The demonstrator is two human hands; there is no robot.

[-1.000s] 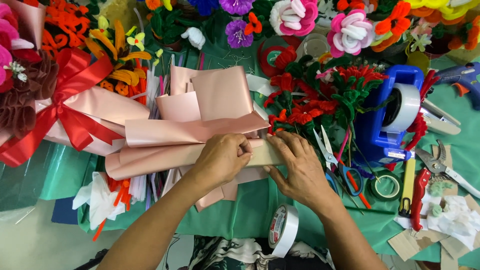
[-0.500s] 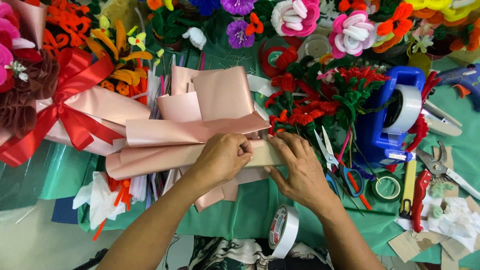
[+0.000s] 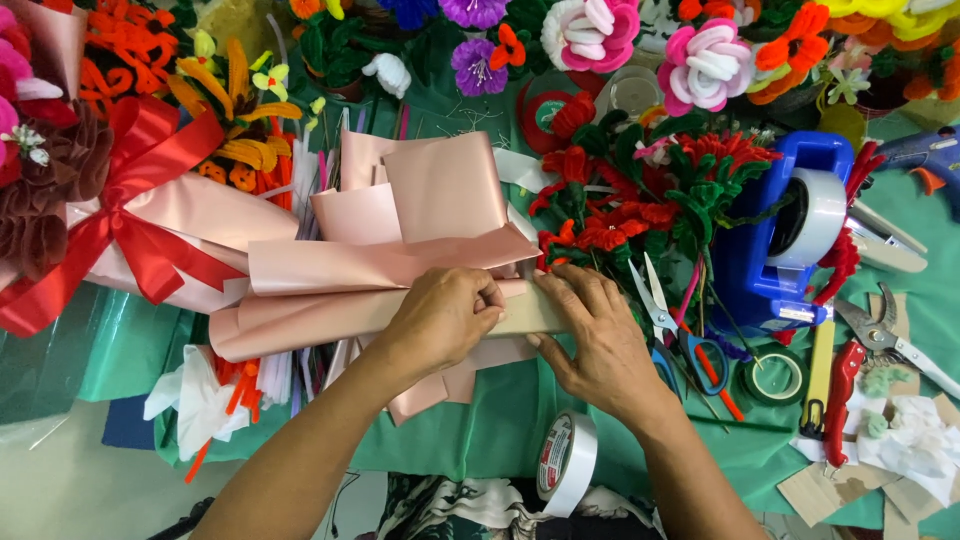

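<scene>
Both hands work one pink wrapping sheet (image 3: 400,265) in the middle of the bench (image 3: 480,440), its folded layers fanning up and left. Left hand (image 3: 440,318) is curled, its grip closed and pinching the sheet's rolled near edge. Right hand (image 3: 600,345) lies flat, fingers spread and not closed on anything, pressing the right end of that roll down just beside the left.

Step looks like creasing or rolling the near edge. To do it well: keep the flat hand pinning the end, slide the pinch along the fold evenly, avoid crumpling the glossy paper.

The sheet sits under and between both hands, touching each. Red pipe-cleaner flowers (image 3: 640,200) lie just right of the fold, scissors (image 3: 670,320) beside the right hand. Blue tape dispenser (image 3: 790,235) farther right. Tape roll (image 3: 568,462) near, close to the right forearm. Wrapped bouquet with red ribbon (image 3: 130,230) far left.
</scene>
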